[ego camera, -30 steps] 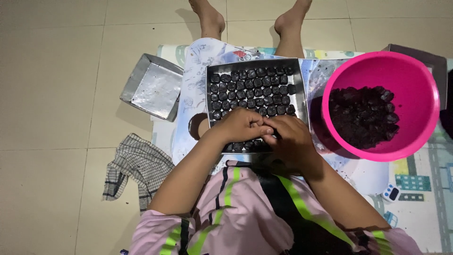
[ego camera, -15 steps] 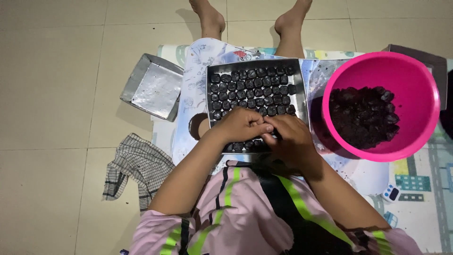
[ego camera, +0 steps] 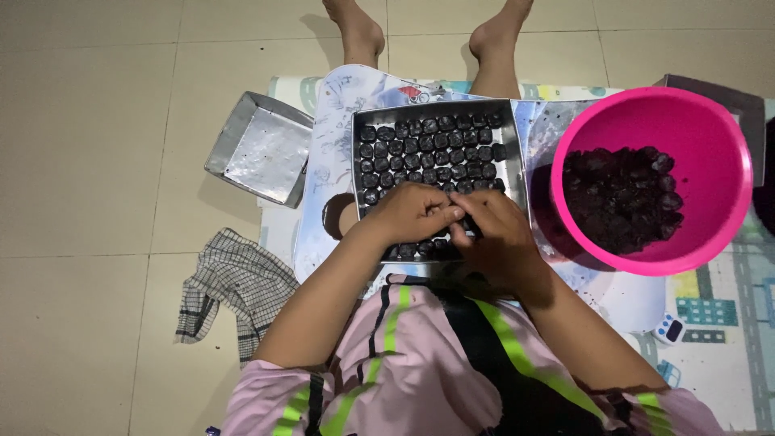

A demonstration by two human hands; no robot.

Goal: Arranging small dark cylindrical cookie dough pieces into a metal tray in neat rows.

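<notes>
Person sits on the floor, legs out, a square metal tray (ego camera: 507, 173) across the lap. The tray holds tight rows of small dark round pieces (ego camera: 428, 149), filling the far part and running down to where the hands cover the near edge. Left hand (ego camera: 413, 213) and right hand (ego camera: 494, 234) meet over the tray's near half, fingertips touching each other. Both are curled, fingers bent inward and pinched together at the meeting point; a small dark bit seems to sit between the fingertips, but it is too hidden to tell which hand has it or whether it is really held. More dark pieces show just under the hands along the near rim. To the person's right, touching or just beside the tray, stands a big pink bowl (ego camera: 710, 129) with a heap of dark sticky mass (ego camera: 622, 198) in its bottom. Behind the bowl is the corner of a dark box (ego camera: 747, 97). To the left, on the tiles, lies a second metal tray (ego camera: 262, 149), tilted, foil-bright inside. Nearer the person's left side is a crumpled checked cloth (ego camera: 234, 287). Under it all is a printed play mat (ego camera: 710, 315); a small white and blue timer (ego camera: 668, 329) lies on it near the right elbow. Bare feet (ego camera: 355, 32) at the far end.
</notes>
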